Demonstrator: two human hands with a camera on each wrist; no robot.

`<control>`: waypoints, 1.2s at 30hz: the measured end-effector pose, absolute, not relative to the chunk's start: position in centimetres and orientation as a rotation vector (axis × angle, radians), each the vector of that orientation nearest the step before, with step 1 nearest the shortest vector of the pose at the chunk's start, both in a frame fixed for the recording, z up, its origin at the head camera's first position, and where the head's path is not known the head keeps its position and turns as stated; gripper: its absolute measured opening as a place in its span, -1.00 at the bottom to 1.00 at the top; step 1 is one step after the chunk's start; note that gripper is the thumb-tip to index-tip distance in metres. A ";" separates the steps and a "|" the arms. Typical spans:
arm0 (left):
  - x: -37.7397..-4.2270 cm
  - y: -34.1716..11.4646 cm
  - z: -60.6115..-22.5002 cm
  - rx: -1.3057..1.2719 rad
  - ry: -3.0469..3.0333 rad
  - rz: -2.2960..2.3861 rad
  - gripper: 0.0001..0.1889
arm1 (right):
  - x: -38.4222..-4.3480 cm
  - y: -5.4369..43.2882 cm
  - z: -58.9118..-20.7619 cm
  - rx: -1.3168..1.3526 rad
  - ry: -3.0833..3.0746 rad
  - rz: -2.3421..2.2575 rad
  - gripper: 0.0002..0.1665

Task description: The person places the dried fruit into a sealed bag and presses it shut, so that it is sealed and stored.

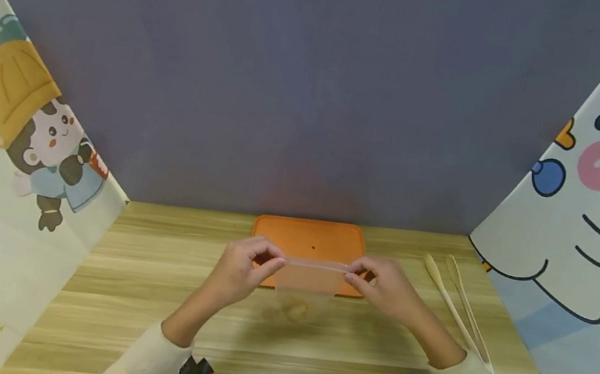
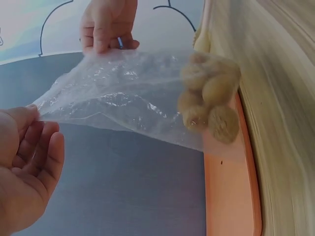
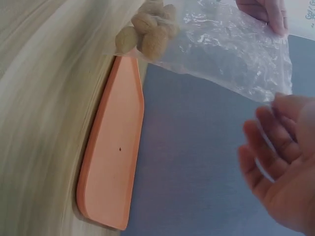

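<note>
A clear plastic zip bag (image 1: 309, 279) hangs upright between the two hands, its top edge stretched straight. My left hand (image 1: 242, 272) pinches the top left corner between thumb and index finger. At the opposite corner, my right hand (image 1: 389, 289) pinches the edge the same way. Several walnuts (image 2: 211, 93) lie gathered in the bottom of the bag, close over the wooden table. Behind the bag in the head view is a shallow orange tray (image 1: 306, 234), partly covered by it; a small dark speck (image 3: 120, 149) shows on the tray's surface.
On the right side of the table (image 1: 149, 307) lie a wooden spoon (image 1: 446, 291) and a pair of light wooden tongs (image 1: 468, 301), side by side. A grey panel (image 1: 317, 84) rises at the back, and printed panels with cartoon figures stand at left and right.
</note>
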State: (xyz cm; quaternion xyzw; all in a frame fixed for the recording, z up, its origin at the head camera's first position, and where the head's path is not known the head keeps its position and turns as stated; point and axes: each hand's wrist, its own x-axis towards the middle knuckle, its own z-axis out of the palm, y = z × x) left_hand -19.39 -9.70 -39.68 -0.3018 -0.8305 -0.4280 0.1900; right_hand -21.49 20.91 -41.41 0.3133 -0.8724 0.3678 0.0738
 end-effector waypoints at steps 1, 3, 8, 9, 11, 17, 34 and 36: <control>-19.4 -9.7 -39.7 -0.844 -2.332 -1.220 -0.95 | -21.4 21.0 -41.4 0.933 -2.597 1.130 -0.93; -19.4 -9.6 -39.8 -0.833 -2.334 -1.259 -0.97 | -21.1 21.1 -41.5 0.915 -2.542 1.213 -0.95; -19.4 -9.7 -39.8 -0.828 -2.342 -1.345 -0.96 | -20.5 21.1 -41.4 0.902 -2.384 1.353 -0.94; -19.3 -9.8 -39.9 -0.828 -2.348 -1.357 -0.95 | -20.4 21.0 -41.3 0.909 -2.360 1.356 -0.94; -19.2 -9.9 -39.9 -0.834 -2.353 -1.382 -0.95 | -20.1 21.0 -41.2 0.930 -2.320 1.361 -0.95; -18.4 -10.1 -40.2 -0.879 -2.350 -1.451 -0.96 | -18.7 21.2 -41.3 0.964 -2.333 1.436 -0.87; -17.2 -10.8 -43.7 -0.866 -2.547 -1.561 -0.89 | -17.6 20.5 -45.4 0.894 -2.507 1.568 -0.93; -17.5 -10.7 -43.9 -0.843 -2.553 -1.548 -0.89 | -18.0 20.4 -45.6 0.845 -2.521 1.533 -0.94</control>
